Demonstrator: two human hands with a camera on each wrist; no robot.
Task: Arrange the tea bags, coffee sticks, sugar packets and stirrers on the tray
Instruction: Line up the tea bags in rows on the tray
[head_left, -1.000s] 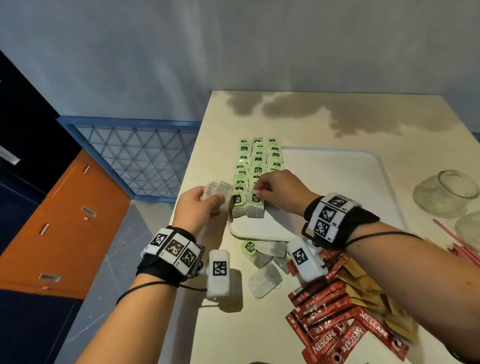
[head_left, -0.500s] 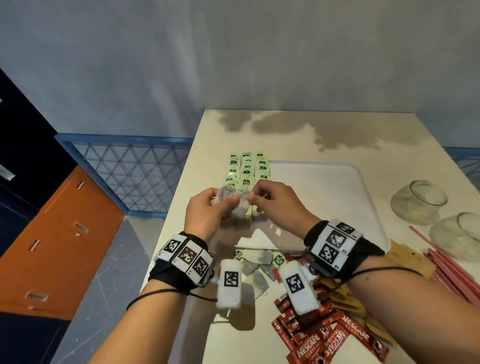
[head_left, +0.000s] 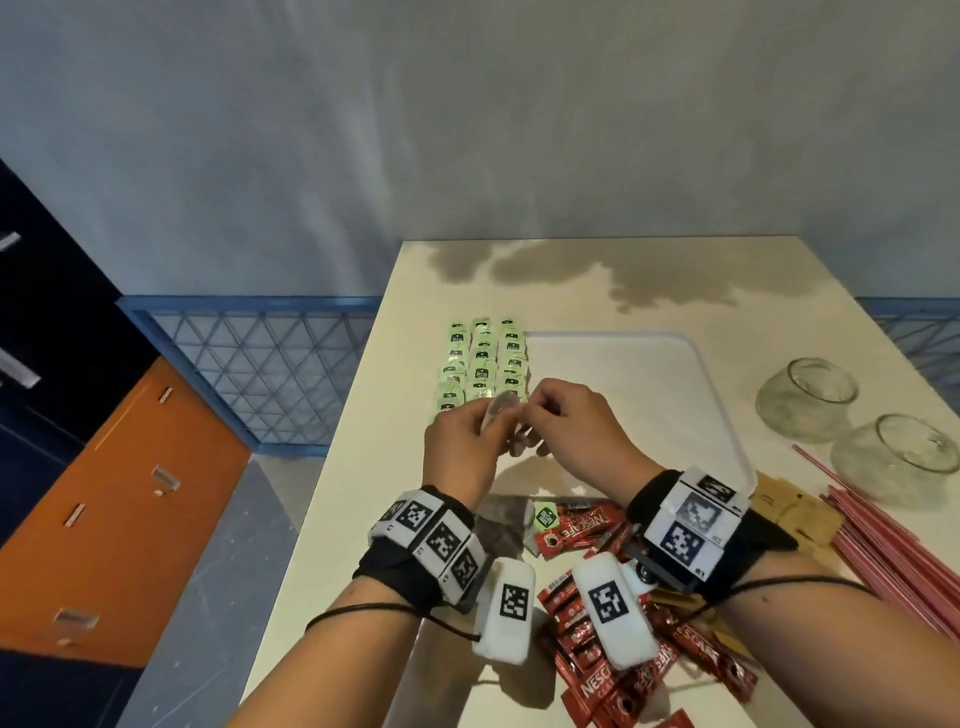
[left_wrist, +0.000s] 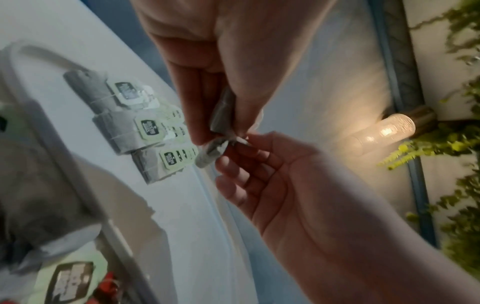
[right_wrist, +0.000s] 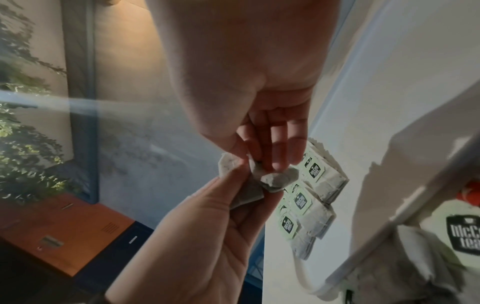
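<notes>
Both hands hold one grey tea bag (head_left: 500, 414) in the air above the near left part of the white tray (head_left: 634, 395). My left hand (head_left: 488, 418) pinches it from the left and my right hand (head_left: 525, 415) from the right. In the left wrist view the tea bag (left_wrist: 224, 115) hangs crumpled between the fingertips; in the right wrist view the tea bag (right_wrist: 275, 179) is folded. Three rows of green-tagged tea bags (head_left: 483, 358) lie along the tray's left edge. Red coffee sticks (head_left: 587, 527), brown sugar packets (head_left: 789, 512) and red stirrers (head_left: 883, 551) lie off the tray.
Two empty glass jars (head_left: 805, 397) lie on their sides at the right of the table. A loose tea bag with a green tag (head_left: 545, 515) lies by the coffee sticks under my wrists. The table's left edge drops to the floor beside an orange cabinet (head_left: 119, 519).
My right hand left the tea bag rows on the tray and came over to the bag in my left hand. Both hands now pinch it, lifted slightly.
</notes>
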